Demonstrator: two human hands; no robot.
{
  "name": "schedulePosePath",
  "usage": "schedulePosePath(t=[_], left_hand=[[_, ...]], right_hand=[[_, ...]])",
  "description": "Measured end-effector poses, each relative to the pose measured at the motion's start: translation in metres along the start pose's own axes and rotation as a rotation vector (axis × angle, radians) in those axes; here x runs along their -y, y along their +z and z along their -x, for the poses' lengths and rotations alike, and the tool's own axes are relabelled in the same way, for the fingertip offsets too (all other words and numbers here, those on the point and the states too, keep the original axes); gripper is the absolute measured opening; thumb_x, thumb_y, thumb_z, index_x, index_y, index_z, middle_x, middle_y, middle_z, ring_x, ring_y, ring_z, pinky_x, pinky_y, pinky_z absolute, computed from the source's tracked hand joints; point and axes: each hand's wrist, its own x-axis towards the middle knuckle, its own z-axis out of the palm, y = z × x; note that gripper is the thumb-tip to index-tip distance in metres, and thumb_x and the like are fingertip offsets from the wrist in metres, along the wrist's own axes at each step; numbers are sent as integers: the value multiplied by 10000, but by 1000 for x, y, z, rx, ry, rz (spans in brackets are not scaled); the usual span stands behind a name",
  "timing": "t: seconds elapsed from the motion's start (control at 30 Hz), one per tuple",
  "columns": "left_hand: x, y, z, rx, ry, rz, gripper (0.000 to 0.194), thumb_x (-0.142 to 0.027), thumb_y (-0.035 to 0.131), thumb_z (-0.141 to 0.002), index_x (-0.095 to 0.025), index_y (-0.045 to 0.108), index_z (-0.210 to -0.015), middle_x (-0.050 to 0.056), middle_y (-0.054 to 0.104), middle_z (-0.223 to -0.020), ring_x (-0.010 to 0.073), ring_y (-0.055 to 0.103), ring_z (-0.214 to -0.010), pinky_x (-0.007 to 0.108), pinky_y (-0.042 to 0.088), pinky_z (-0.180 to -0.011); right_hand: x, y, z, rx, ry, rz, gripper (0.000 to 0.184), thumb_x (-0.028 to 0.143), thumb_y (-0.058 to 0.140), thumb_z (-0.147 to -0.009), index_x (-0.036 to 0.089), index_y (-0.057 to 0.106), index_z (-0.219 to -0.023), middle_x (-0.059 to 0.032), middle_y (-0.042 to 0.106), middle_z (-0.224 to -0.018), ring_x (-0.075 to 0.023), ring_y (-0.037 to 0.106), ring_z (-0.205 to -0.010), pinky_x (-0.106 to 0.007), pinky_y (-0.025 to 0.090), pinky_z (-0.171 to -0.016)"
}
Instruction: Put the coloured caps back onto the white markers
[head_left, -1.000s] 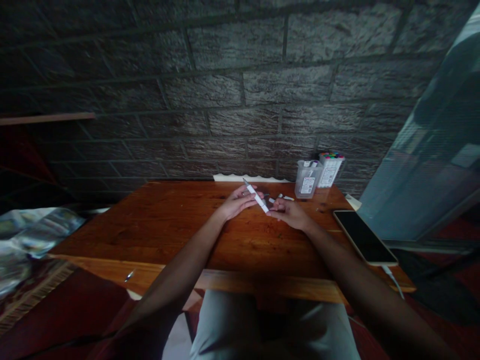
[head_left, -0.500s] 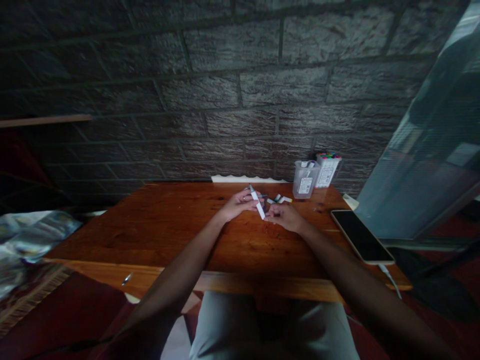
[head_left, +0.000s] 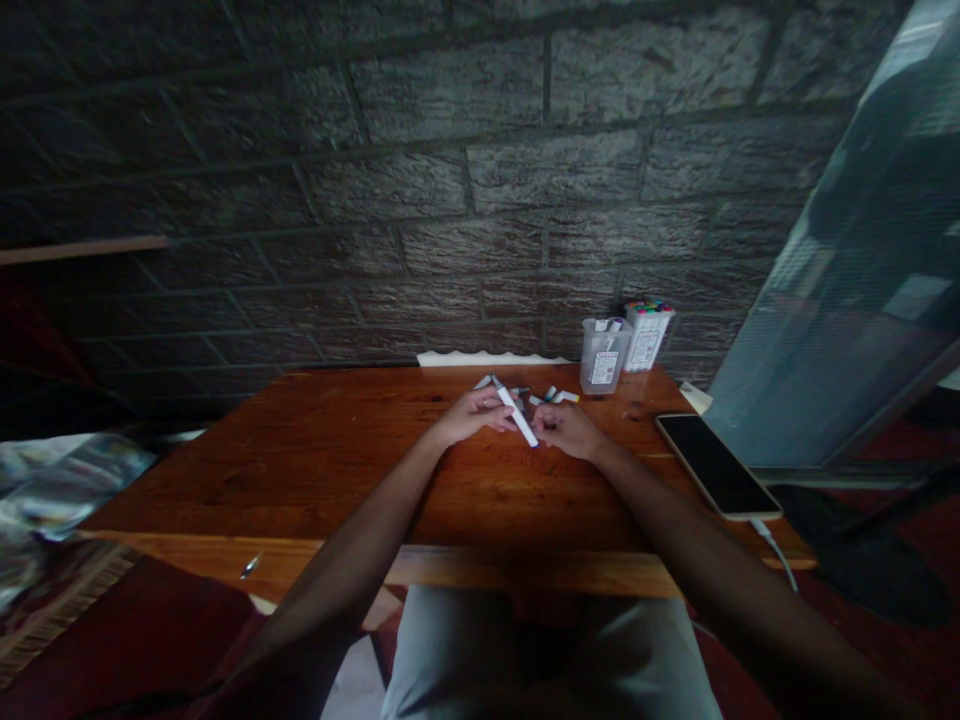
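A white marker (head_left: 518, 414) slants between my hands, its narrow grey tip pointing up and left and a dark band at its lower end. My left hand (head_left: 474, 415) is closed round the upper part of it. Close by the lower end, my right hand (head_left: 568, 428) has its fingers curled together; what they hold, if anything, is hidden. Behind the hands lie several loose marker caps (head_left: 568, 397), white with coloured ends, partly covered by the fingers.
A clear plastic box (head_left: 601, 358) with a few markers stands at the back right, beside a fuller marker box (head_left: 646, 338). A phone (head_left: 718, 467) with a white cable (head_left: 780, 555) lies on the right of the wooden table (head_left: 315, 450). A stone wall (head_left: 450, 200) rises behind.
The marker has tilted, so its lower end now points further right and down. My right fingers have come off that lower end. The whole view has shifted slightly.
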Motion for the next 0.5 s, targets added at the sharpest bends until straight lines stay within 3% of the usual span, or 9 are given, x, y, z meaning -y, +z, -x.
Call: schedulePosePath(t=[0.3, 0.5], left_hand=[[3, -8, -4, -69, 73, -27, 419, -358, 675, -793, -155, 533, -1132, 74, 675, -962, 180, 695, -816, 335, 563, -787], [13, -32, -4, -261, 206, -291, 354, -414, 599, -828, -165, 523, -1067, 62, 627, -964, 154, 655, -744, 307, 569, -687]], right_hand=[[-6, -6, -3, -192, -63, 212, 168, 315, 606, -748, 199, 510, -674, 24, 578, -618, -117, 541, -566, -245, 428, -582], [-8, -8, -3, -289, -47, 247, 101, 297, 611, -759, 202, 576, -759, -13, 663, -752, -147, 623, -687, -270, 491, -664]])
